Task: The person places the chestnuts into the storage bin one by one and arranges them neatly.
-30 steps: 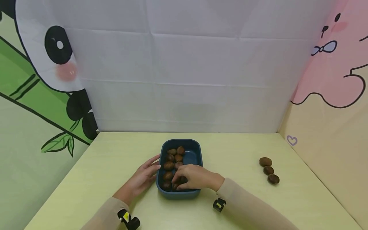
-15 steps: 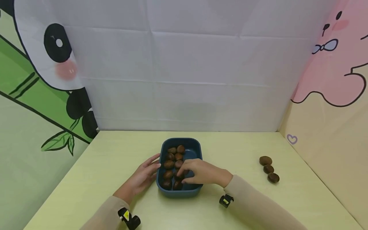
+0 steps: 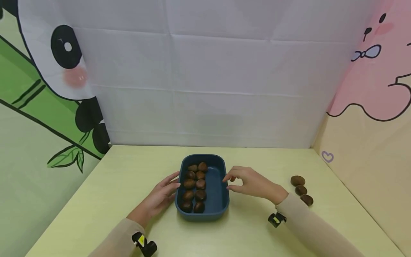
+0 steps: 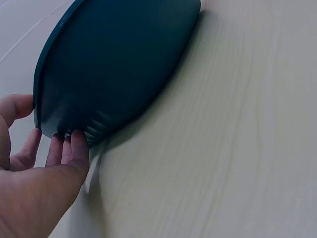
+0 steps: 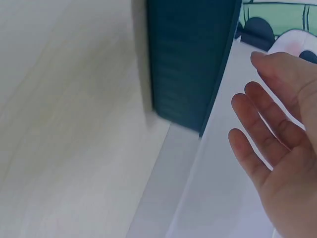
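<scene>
A dark blue rectangular box [image 3: 216, 200] stands on the table with several brown chestnuts [image 3: 200, 195] in two columns along its left half; its right half shows bare floor. My left hand [image 3: 157, 200] rests its fingertips against the box's left wall, fingers fairly straight, as the left wrist view also shows at the box's side [image 4: 114, 64]. Just off the right rim, my right hand [image 3: 253, 182] hovers with loosely bent fingers and nothing between them. In the right wrist view the right hand [image 5: 277, 134] has its fingers spread, apart from the box wall [image 5: 190, 64].
Three chestnuts [image 3: 301, 190] lie in a slanting row on the right side of the pale yellow table [image 3: 257, 228]. A white sheet [image 3: 205, 89] hangs behind the table. Walls with cartoon drawings flank it on both sides.
My right hand has risen out of the box and moved right, past its rim, leaving the chestnuts at the near end in view. The left hand has stayed at the left wall.
</scene>
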`<control>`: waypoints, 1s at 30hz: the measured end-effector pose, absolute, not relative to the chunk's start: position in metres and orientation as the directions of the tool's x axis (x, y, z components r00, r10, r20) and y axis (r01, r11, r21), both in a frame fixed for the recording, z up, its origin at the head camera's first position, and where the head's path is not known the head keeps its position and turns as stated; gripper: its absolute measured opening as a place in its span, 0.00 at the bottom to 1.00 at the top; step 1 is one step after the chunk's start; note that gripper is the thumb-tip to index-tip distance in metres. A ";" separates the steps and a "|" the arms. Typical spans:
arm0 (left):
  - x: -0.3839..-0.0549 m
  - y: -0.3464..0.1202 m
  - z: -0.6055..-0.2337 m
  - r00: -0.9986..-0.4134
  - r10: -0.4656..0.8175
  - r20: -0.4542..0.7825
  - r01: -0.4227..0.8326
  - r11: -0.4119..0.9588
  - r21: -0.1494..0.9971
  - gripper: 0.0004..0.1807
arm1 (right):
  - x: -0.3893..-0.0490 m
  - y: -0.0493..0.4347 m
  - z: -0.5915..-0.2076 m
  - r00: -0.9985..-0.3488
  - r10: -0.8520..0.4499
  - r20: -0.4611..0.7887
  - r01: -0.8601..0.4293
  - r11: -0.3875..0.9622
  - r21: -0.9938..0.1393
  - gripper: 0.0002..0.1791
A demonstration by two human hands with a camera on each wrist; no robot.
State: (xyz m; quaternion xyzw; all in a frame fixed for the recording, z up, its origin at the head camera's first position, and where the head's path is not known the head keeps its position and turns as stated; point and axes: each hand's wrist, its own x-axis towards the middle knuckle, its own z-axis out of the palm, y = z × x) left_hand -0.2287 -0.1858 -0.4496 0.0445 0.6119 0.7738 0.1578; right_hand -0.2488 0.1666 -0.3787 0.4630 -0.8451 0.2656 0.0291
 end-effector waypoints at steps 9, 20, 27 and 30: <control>-0.229 -0.186 -0.449 -0.948 0.291 -0.127 -0.192 -0.208 0.959 0.34 | -0.260 0.243 -0.378 -0.713 -0.642 0.282 -0.697 0.602 -0.391 0.12; -0.229 -0.185 -0.451 -0.948 0.293 -0.128 -0.195 -0.212 0.958 0.34 | -0.277 0.342 -0.404 -0.887 -0.430 0.168 -0.460 0.789 -0.408 0.13; -0.229 -0.185 -0.450 -0.948 0.294 -0.121 -0.190 -0.218 0.957 0.35 | -0.280 0.371 -0.415 -0.935 -0.344 0.091 -0.347 0.827 -0.441 0.16; -0.229 -0.185 -0.449 -0.948 0.292 -0.124 -0.192 -0.219 0.957 0.35 | -0.279 0.378 -0.416 -0.944 -0.325 0.054 -0.313 0.831 -0.460 0.19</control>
